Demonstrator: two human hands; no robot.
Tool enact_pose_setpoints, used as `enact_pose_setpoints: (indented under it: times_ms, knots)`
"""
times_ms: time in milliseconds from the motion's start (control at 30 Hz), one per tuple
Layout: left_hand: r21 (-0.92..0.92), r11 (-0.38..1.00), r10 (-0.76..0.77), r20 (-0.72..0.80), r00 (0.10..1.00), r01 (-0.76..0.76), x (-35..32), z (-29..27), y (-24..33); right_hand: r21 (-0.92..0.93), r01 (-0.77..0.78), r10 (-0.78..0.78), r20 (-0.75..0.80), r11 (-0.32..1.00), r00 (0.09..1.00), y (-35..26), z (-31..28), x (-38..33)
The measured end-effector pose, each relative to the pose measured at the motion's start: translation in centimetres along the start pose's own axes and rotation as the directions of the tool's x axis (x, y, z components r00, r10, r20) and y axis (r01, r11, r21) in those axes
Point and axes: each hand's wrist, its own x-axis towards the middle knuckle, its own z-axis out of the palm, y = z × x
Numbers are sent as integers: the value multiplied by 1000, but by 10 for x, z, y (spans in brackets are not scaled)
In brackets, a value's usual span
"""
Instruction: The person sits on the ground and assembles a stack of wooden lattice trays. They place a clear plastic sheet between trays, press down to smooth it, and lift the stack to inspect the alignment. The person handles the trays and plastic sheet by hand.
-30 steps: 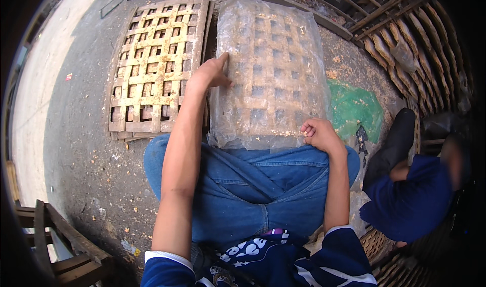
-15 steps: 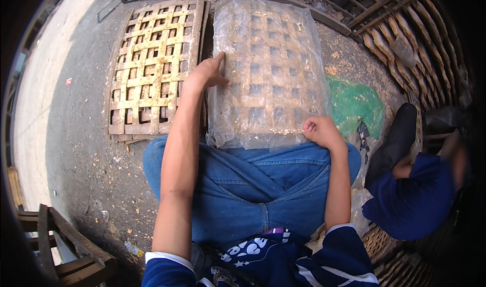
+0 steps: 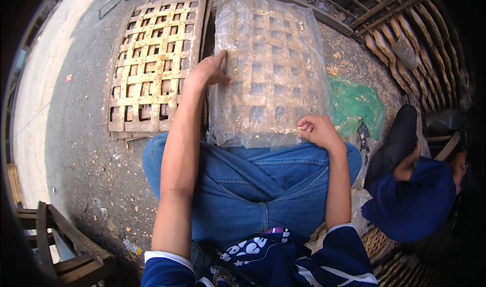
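Plastic sheet (image 3: 267,72) lies just right of the slatted tray (image 3: 157,58). My left fingers (image 3: 219,58), thumb and forefinger spread, rest at the edge nearest that tray; my right fingers (image 3: 307,126), farther from it, bunch together beside crumbs (image 3: 284,131), but whether they pinch any, I cannot tell.

One covered lattice (image 3: 268,74), one bare lattice stack (image 3: 156,77), one green sheet (image 3: 357,105), one co-worker (image 3: 412,201)
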Motion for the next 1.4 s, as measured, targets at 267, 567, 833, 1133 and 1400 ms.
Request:
enact_pose_setpoints:
  times_ms: [267, 567, 833, 1133, 1400]
  knots:
    - [-2, 1000, -1, -4, 1000, 1, 5, 3, -3, -71, 13, -14, -2, 997, 1000, 3, 4, 5]
    - [-6, 1000, 26, -21, 999, -26, 4, 3, -4, -19, 67, -67, -20, 998, 998, -18, 7, 3]
    - [-8, 1000, 10, -2, 1000, -10, 6, 2, -6, -86, 222, -223, 6, 971, 975, -20, 13, 4]
    - [-10, 1000, 2, -2, 1000, -2, 1, -1, -1, -95, 163, -164, 3, 982, 986, -14, 15, 6]
    - [-6, 1000, 20, 1, 1000, -20, 6, 2, -6, 68, 74, -75, 11, 995, 997, -20, 13, 7]
